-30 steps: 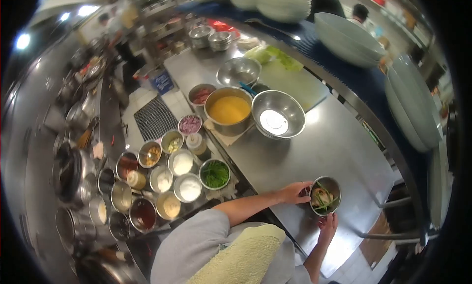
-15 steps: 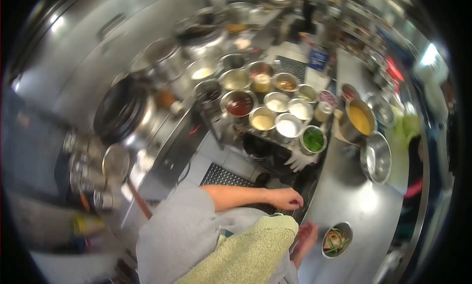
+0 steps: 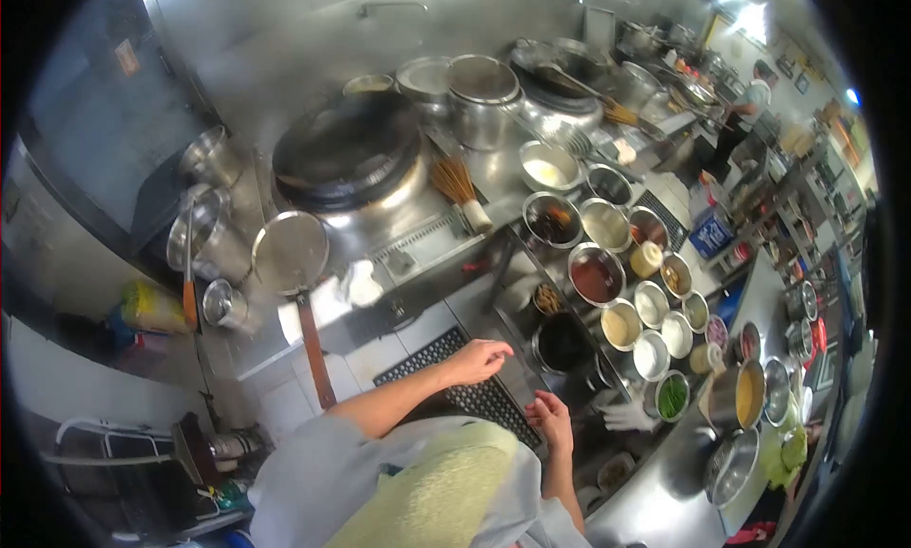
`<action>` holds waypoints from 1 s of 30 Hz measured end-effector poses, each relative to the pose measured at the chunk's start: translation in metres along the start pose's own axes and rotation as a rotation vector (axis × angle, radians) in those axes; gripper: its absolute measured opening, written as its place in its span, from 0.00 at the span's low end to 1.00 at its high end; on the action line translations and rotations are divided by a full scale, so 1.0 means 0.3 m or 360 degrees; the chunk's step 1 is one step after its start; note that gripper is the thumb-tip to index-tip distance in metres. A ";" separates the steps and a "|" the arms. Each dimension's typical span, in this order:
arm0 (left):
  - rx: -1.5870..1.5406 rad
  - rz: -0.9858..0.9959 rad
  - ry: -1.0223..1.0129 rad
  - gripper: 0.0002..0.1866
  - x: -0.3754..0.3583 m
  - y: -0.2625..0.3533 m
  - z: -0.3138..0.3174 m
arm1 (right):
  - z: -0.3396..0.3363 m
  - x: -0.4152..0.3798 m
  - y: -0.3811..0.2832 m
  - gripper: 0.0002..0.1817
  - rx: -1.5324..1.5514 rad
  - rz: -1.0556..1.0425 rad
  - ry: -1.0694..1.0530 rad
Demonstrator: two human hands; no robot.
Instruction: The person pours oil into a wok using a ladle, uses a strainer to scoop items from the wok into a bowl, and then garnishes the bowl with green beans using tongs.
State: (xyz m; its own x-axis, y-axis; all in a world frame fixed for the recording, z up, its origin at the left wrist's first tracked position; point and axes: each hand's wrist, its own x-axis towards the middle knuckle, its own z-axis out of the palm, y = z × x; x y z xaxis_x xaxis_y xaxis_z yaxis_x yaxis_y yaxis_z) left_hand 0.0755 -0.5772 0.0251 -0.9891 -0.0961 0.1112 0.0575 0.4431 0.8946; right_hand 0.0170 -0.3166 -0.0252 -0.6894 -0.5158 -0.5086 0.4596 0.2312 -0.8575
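My left hand (image 3: 481, 361) hangs over the floor mat in front of my body, its fingers loosely bent and nothing in it. Close by on the right, my right hand (image 3: 551, 421) is raised with fingers slightly apart, also without anything in it. Neither hand touches the other. Nearest to them is a dark pot (image 3: 564, 343) set in the steel unit beyond. A strainer ladle (image 3: 290, 254) with a brown handle lies across the stove edge to the left, beside a crumpled white cloth (image 3: 362, 284). Behind it sits a large black wok (image 3: 347, 148).
Several bowls of sauces and seasonings, including a red sauce (image 3: 596, 274) and chopped greens (image 3: 672, 396), stand on the right. A bamboo brush (image 3: 459, 189) lies by the wok. Beyond the steel counter (image 3: 655, 496) are more pots. Another person (image 3: 747, 116) stands far back.
My view has swung left toward the stove. The bowl of food on the right counter has gone out of sight. Both hands have moved away from the counter, still empty.
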 end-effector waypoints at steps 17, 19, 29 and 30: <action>0.1264 0.0084 0.1547 0.10 0.258 -0.045 -1.159 | 0.317 1.087 -1.026 0.30 0.0652 -0.0663 -0.0202; 0.1200 -0.0093 0.1344 0.10 0.320 -0.098 -1.204 | 0.357 1.218 -1.228 0.30 0.0926 -0.0411 -0.0312; 0.0918 -0.0555 0.1132 0.11 0.350 -0.074 -1.266 | 0.767 1.355 -1.447 0.34 0.0742 -0.0201 -0.0799; 0.0940 -0.0590 0.1168 0.10 0.342 -0.083 -1.252 | 0.811 1.365 -1.454 0.35 0.0713 -0.0187 -0.0861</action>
State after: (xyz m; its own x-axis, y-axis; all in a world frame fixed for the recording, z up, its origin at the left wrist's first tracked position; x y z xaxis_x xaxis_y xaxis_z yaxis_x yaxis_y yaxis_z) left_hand 0.0235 -0.9327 0.1767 -0.5922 -0.7533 0.2861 -0.5091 0.6250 0.5917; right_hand -0.3296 -0.8295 0.1594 -0.4272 -0.8805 -0.2054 0.6654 -0.1523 -0.7308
